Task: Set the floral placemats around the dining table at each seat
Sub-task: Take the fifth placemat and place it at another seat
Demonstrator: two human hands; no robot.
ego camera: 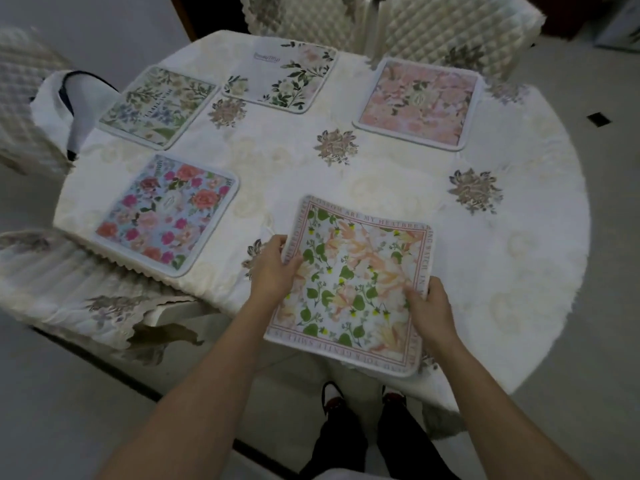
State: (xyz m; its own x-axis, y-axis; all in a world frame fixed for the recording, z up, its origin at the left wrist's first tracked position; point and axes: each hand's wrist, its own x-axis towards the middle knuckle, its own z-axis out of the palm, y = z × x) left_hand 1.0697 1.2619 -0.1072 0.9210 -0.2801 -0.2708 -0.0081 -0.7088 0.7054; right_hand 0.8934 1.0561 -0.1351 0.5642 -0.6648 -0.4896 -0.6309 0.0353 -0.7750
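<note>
Floral placemats, five, square, rounded corners.
- Peach-and-green mat [353, 285], lettered pink border: at the near edge of the tabletop [519, 271], gripped at its sides by left hand [273, 268] and right hand [429, 306].
- Blue rose mat [166, 216]: flat, near left.
- Cream sprig mat [157, 105]: far left.
- White leafy mat [280, 76]: far middle.
- Pink mat [419, 102]: far right.

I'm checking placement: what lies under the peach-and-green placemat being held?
The white tablecloth runs beneath the peach-and-green placemat, which the left hand and right hand grip at its sides. Whatever lies directly beneath, and the fingers under it, are covered.
</note>
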